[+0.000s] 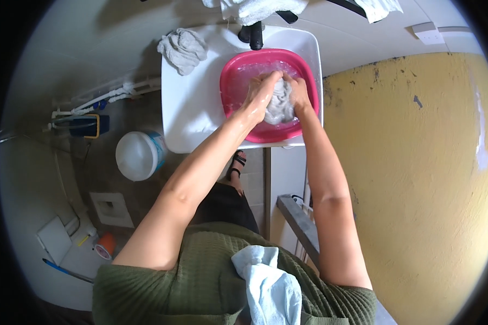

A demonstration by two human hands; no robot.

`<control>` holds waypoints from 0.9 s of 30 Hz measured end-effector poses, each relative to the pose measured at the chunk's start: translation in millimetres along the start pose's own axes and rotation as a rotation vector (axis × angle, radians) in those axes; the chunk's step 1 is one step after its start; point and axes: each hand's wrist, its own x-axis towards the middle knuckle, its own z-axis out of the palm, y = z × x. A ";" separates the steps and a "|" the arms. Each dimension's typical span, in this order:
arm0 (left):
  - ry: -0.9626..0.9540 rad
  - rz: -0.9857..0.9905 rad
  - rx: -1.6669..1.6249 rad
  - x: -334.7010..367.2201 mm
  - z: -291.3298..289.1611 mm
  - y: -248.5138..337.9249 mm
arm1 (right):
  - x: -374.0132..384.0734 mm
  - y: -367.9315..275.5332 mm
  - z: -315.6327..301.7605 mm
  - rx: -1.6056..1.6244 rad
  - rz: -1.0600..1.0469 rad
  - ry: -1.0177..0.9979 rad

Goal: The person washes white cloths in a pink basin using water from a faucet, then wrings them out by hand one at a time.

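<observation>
A pink basin [225, 103] of cloudy, sudsy water sits in the right part of the white sink [187, 119]. Over the basin, my left hand [262, 96] and my right hand [297, 93] are closed around opposite sides of a wet greyish-white cloth [280, 103]. The cloth is bunched up, and its lower part reaches the water. My fingertips nearly meet at its far end, where some are hidden. Another crumpled grey cloth [184, 50] lies on the sink's far left corner, apart from both hands.
A black faucet [251, 37] stands behind the basin, below hanging white towels [255, 10]. On the floor at left are a white bucket [137, 156] and a dark blue container [87, 125] near white pipes [119, 93]. A yellow wall [412, 179] borders the right. A light blue cloth [271, 287] hangs on my chest.
</observation>
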 end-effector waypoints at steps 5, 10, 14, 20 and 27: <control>0.038 -0.008 0.377 14.3 -69.5 7.4 | 8.8 4.9 -25.1 0.302 -0.066 -0.013; 0.197 0.278 1.006 3.3 -57.2 -20.9 | -10.5 42.6 14.2 -0.393 -0.567 0.178; 0.249 0.269 1.181 19.6 -40.5 -29.2 | -13.3 45.0 36.8 -1.111 -0.415 -0.099; 0.122 -0.076 0.310 72.8 -53.3 -49.1 | 27.4 31.6 33.5 0.632 0.071 -0.151; -0.517 -0.247 -0.464 88.0 -60.0 -17.6 | -103.3 -48.1 42.9 0.051 -0.622 0.025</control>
